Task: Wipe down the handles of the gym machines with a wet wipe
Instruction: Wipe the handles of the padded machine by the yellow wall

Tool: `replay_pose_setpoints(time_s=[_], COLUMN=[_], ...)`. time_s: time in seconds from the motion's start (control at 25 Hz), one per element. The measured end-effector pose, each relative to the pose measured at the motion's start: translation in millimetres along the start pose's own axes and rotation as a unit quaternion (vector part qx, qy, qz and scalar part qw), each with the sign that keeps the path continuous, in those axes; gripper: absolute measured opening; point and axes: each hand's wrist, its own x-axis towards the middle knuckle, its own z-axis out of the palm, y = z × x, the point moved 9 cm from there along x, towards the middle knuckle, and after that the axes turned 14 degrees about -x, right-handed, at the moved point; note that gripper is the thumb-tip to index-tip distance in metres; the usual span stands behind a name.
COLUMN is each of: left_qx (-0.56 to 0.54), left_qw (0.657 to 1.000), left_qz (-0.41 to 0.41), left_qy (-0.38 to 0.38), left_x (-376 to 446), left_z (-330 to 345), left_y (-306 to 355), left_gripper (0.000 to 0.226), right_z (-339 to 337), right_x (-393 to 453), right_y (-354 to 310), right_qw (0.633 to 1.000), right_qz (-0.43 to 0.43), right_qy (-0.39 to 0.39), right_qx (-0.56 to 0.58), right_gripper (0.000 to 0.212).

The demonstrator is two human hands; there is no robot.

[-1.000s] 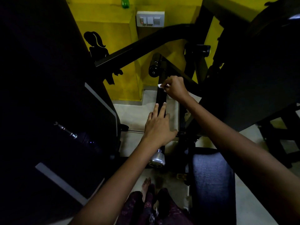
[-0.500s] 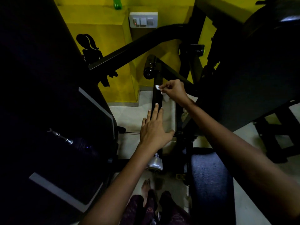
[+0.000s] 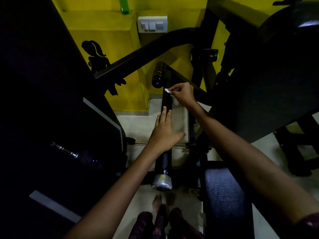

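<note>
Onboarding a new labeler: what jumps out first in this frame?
Two bare forearms reach into a dim gym toward a black padded bar at centre. The right hand pinches a white wet wipe against the bar's far end, while the left hand lies flat on the bar nearer the camera. Behind them, the yellow wall with a white switch plate is the brightest area.

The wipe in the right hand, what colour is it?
White wipe, pinched against the black bar; head view shows it.
</note>
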Motion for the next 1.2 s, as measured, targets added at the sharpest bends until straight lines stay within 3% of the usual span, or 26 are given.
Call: replay_pose_setpoints(time_s=[0.24, 0.64, 0.8, 1.0, 1.2], left_qx=[0.051, 0.052, 0.045, 0.041, 0.077], left_qw=[0.998, 0.998, 0.998, 0.998, 0.996], left_qz=[0.003, -0.014, -0.006, -0.01, -0.016], left_qy=[0.028, 0.037, 0.047, 0.041, 0.042], left_x=[3, 1, 1, 1, 1], left_z=[1, 0, -1, 0, 0], left_y=[0, 1, 2, 1, 1], left_gripper=[0.095, 0.091, 0.085, 0.084, 0.083], right_z=[1, 5, 17, 26, 34], right_x=[-36, 48, 38, 66, 57], right_y=[11, 6, -14, -28, -38], right_qw=[0.999, 0.996, 0.979, 0.953, 0.913], right_qz=[-0.032, 0.003, -0.106, -0.094, -0.151], right_qy=[0.028, 0.032, -0.021, -0.079, -0.134], right_qx=[-0.009, -0.083, -0.172, -0.276, -0.353], right_gripper=[0.018, 0.015, 0.014, 0.019, 0.019])
